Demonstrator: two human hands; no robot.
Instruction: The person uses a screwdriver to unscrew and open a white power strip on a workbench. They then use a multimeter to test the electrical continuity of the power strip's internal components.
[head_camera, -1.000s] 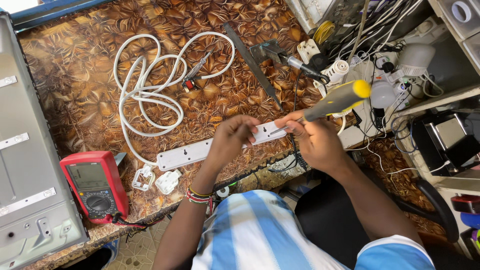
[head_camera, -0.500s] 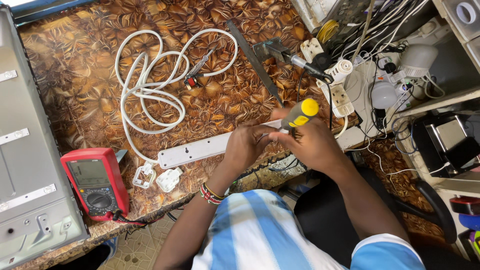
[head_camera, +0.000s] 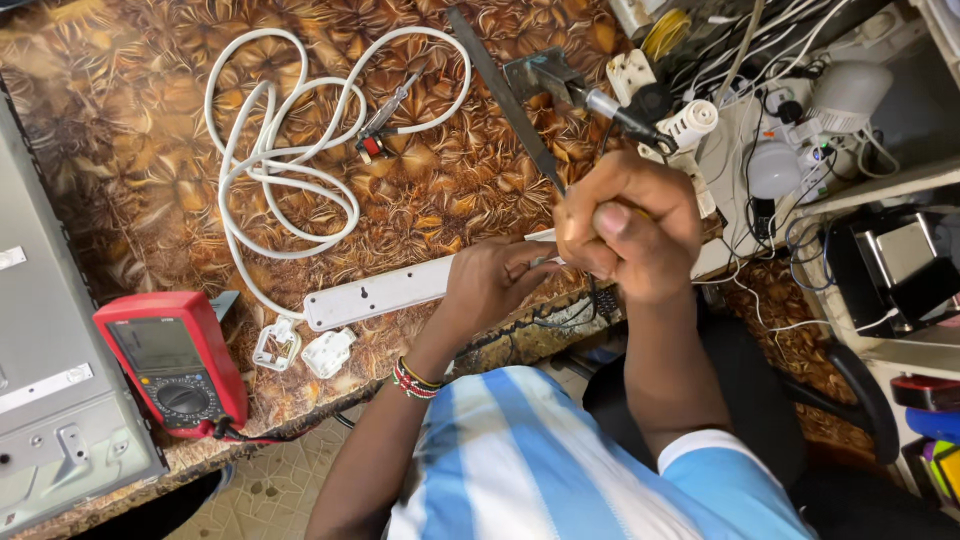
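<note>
Two hands meet at centre frame: the left hand (head_camera: 495, 285) pins the white power strip (head_camera: 385, 293) at the bench edge, and the right hand (head_camera: 625, 225) is fisted around a mostly hidden tool. A slipping tip could jab the pinning fingers or gouge the casing.

Right hand (head_camera: 628, 225) fisted in a tight grip, raised above the flatter left hand (head_camera: 492, 285).

Grey screen, red multimeter (head_camera: 172, 362) (bottom-left)
</note>
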